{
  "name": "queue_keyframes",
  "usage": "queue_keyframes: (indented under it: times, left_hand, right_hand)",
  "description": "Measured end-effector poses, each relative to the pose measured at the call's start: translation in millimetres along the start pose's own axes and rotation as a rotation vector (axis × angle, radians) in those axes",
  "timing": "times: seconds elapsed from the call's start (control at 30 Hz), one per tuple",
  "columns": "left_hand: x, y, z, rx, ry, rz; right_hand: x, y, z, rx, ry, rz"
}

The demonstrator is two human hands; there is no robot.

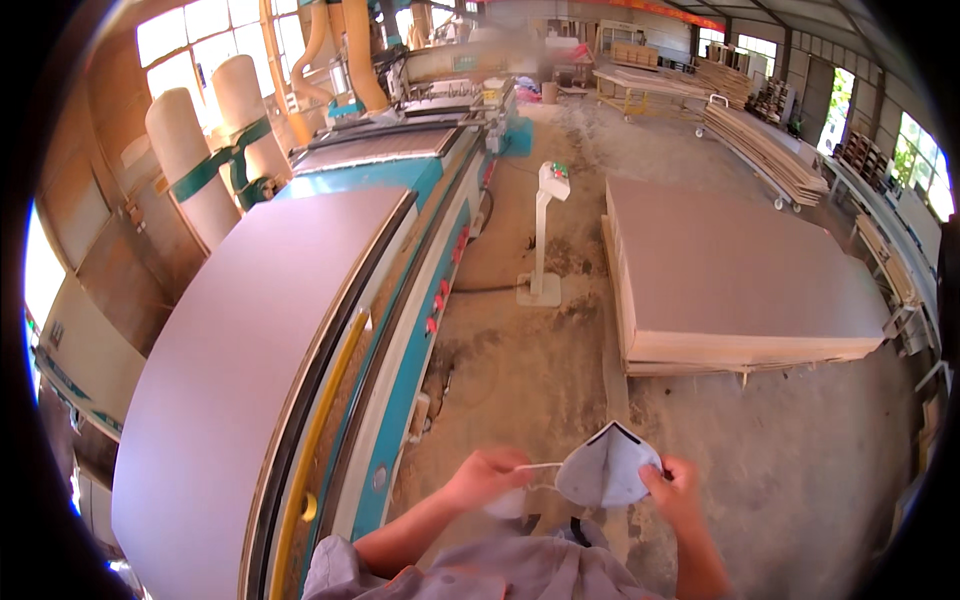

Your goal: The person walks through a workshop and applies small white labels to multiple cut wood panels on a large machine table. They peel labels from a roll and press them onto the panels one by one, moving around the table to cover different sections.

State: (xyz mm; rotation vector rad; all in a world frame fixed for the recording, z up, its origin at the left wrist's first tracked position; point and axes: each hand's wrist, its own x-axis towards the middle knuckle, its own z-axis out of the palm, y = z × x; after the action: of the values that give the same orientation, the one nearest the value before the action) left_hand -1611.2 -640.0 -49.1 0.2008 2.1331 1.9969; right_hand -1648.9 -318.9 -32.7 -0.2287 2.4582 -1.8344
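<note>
A white folding face mask with a dark strip along its top edge is held out in front of my body. My right hand pinches the mask's right edge, thumb on the near face. To the left, my left hand is closed on the mask's white ear loop, which is drawn out toward it. Part of another pale shape hangs just below my left hand, too blurred to make out.
Left stands a long teal machine with a pale sheet on its bed and a yellow rail. A control pedestal rises from the dusty floor ahead. At right lies a stack of boards; beyond it, more boards rest on a cart.
</note>
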Motion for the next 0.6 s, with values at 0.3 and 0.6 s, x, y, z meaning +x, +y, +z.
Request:
queue_keyframes:
  times: [0.3, 0.6]
  left_hand:
    - [178, 33, -58, -0.214, -0.169, 0.008]
    - [299, 191, -66, -0.608, -0.23, 0.703]
  right_hand:
    - [201, -4, -38, 0.275, -0.12, 0.001]
    - [441, -127, -101, 0.712, -0.985, -0.698]
